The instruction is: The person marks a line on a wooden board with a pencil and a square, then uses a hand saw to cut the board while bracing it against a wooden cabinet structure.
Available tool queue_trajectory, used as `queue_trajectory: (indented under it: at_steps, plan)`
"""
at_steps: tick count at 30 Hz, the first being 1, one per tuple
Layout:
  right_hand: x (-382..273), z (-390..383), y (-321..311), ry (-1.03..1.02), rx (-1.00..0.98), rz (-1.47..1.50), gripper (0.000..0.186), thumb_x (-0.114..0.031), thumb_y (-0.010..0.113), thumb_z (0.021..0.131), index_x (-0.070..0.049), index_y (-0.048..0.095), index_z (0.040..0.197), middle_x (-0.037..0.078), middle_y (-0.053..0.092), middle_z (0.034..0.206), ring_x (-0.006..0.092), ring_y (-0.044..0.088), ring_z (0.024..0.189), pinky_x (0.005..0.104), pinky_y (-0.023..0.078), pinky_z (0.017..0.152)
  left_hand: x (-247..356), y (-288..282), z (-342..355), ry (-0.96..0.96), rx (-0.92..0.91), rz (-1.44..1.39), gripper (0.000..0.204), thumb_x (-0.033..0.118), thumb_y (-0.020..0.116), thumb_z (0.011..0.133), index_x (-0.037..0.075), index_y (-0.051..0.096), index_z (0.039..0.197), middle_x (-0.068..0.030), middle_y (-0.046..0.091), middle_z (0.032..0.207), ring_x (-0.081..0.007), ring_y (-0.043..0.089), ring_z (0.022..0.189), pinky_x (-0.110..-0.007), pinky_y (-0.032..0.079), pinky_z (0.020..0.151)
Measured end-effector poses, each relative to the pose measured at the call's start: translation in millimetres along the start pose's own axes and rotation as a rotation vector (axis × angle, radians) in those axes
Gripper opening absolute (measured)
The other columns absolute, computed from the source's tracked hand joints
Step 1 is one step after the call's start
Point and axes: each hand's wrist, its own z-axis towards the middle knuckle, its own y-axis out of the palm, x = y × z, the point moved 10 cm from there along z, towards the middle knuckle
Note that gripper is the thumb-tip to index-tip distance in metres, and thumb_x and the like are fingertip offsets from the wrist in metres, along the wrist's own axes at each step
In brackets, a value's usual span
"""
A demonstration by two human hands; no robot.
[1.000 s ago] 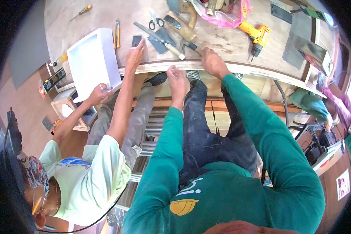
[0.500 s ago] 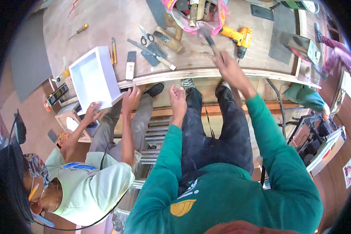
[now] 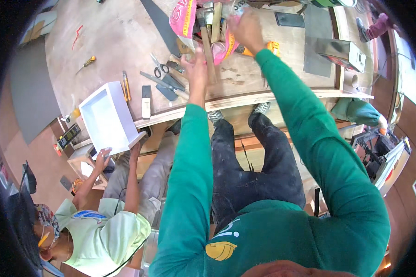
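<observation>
A pink and white plastic bag [image 3: 184, 21] lies on the bench, holding several tools. Among them a hammer [image 3: 207, 48] rests with its wooden handle hanging out over the bag's near side. My right hand [image 3: 248, 33] is at the bag's right edge, slightly blurred, its fingers closed on the plastic. My left hand [image 3: 195, 71] hovers by the near left side of the bag, beside the hammer handle, thumb and fingers apart with nothing seen in them. My right wrist and sleeve partly cover a yellow cordless drill [image 3: 272, 48].
Scissors [image 3: 161, 69], a file [image 3: 164, 85] and a utility knife [image 3: 125, 86] lie left of my hands. A screwdriver [image 3: 86, 63] is farther left. At left, a person holds a white open box [image 3: 107, 117]. A phone [image 3: 290, 19] lies at the far right.
My right hand has let go of the hammer, which now lies in the bag, and has moved to the bag's right edge. My left hand has risen from over my lap to the bag.
</observation>
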Motion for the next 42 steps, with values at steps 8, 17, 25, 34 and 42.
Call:
queue_trajectory:
  at_steps: [8, 17, 25, 34, 42]
  plan:
    - [130, 76, 73, -0.107, -0.012, -0.094, 0.049, -0.033, 0.065, 0.096, 0.006, 0.068, 0.125, 0.024, 0.076, 0.105, 0.0400, 0.074, 0.103, 0.0474, 0.058, 0.092, 19, 23, 60, 0.315, -0.072, 0.387, 0.052, 0.043, 0.066, 0.105, -0.006, 0.059, 0.123, -0.0137, 0.069, 0.084, -0.0234, 0.068, 0.071, -0.039, 0.054, 0.065]
    - [38, -69, -79, -0.122, -0.108, 0.305, 0.036, -0.007, 0.064, 0.092, 0.008, 0.062, 0.125, 0.035, 0.067, 0.106, 0.0539, 0.066, 0.106, 0.0522, 0.055, 0.096, 71, -15, -36, 0.145, -0.106, 0.047, 0.032, 0.032, 0.056, 0.112, 0.001, 0.065, 0.115, -0.0026, 0.058, 0.077, -0.0135, 0.054, 0.061, -0.035, 0.046, 0.053]
    - [-36, -73, -74, -0.633, 0.066, -0.513, 0.040, -0.009, 0.059, 0.097, -0.004, 0.059, 0.137, 0.018, 0.064, 0.137, 0.0370, 0.066, 0.120, 0.0471, 0.058, 0.088, 34, -11, -44, 0.100, -0.089, -0.057, 0.028, 0.029, 0.058, 0.113, 0.002, 0.065, 0.115, -0.0003, 0.059, 0.091, -0.0098, 0.055, 0.079, -0.030, 0.049, 0.068]
    - [26, -7, 30, -0.588, -0.429, -0.740, 0.026, -0.017, 0.065, 0.095, -0.012, 0.074, 0.119, 0.008, 0.068, 0.124, 0.0291, 0.062, 0.121, 0.0484, 0.052, 0.099, 38, -2, -47, 0.084, -0.163, -0.018, 0.026, 0.026, 0.069, 0.107, 0.000, 0.066, 0.109, 0.0003, 0.063, 0.087, -0.0085, 0.055, 0.079, -0.029, 0.046, 0.069]
    - [99, -27, -89, 0.280, -0.119, 0.926, 0.042, -0.035, 0.062, 0.109, -0.007, 0.065, 0.141, 0.003, 0.065, 0.128, 0.0190, 0.062, 0.116, 0.0382, 0.056, 0.094, 16, -29, -44, 0.145, -0.050, 0.065, 0.040, 0.032, 0.072, 0.105, -0.005, 0.064, 0.118, -0.0030, 0.065, 0.084, -0.0088, 0.056, 0.071, -0.029, 0.047, 0.061]
